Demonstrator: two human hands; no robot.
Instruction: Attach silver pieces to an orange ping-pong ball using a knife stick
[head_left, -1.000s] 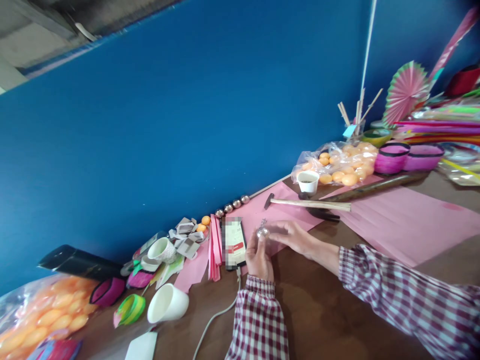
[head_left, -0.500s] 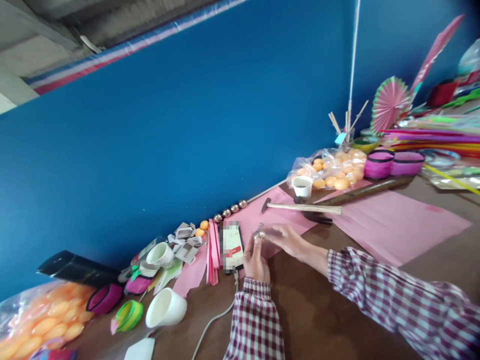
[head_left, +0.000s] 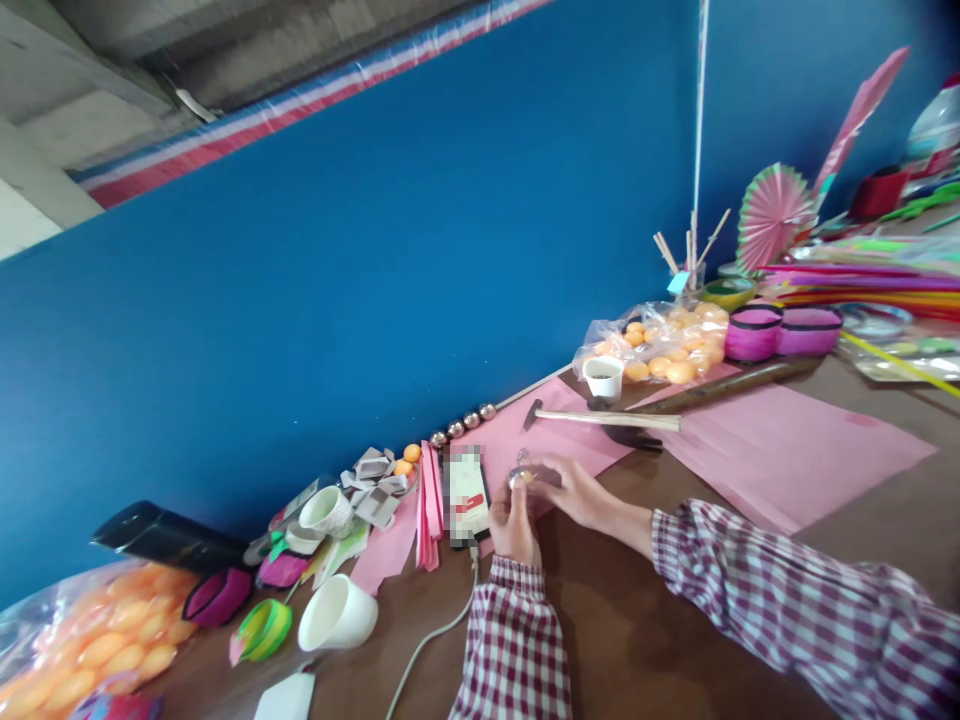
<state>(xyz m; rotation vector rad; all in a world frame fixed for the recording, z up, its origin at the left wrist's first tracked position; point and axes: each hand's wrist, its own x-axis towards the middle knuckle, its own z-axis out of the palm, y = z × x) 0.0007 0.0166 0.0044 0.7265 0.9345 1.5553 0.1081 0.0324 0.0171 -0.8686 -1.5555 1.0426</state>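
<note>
My left hand (head_left: pixel 514 525) holds a small shiny silver ball (head_left: pixel 519 477) between thumb and fingers, over the brown table's front part. From the right, my right hand (head_left: pixel 574 490) reaches to the same ball with its fingers bent together at its side; whatever small thing they pinch is too small to make out. Just left of my left hand lies a phone (head_left: pixel 466 495) with a lit screen and a white cable. Behind the hands a hammer (head_left: pixel 607 417) rests on pink paper (head_left: pixel 502 430). Several silver balls (head_left: pixel 471 419) stand in a row along the wall.
A white cup (head_left: pixel 339 612) lies tipped at the left, near a green ring (head_left: pixel 262 630) and a bag of orange balls (head_left: pixel 112 630). Behind the hammer are a small white cup (head_left: pixel 603 379) and another bag (head_left: pixel 679 345). Pink sheets (head_left: pixel 795 450) lie right.
The view has shifted slightly. The fingers of my right hand have bent in a little at the silver ball, which stays in my left hand.
</note>
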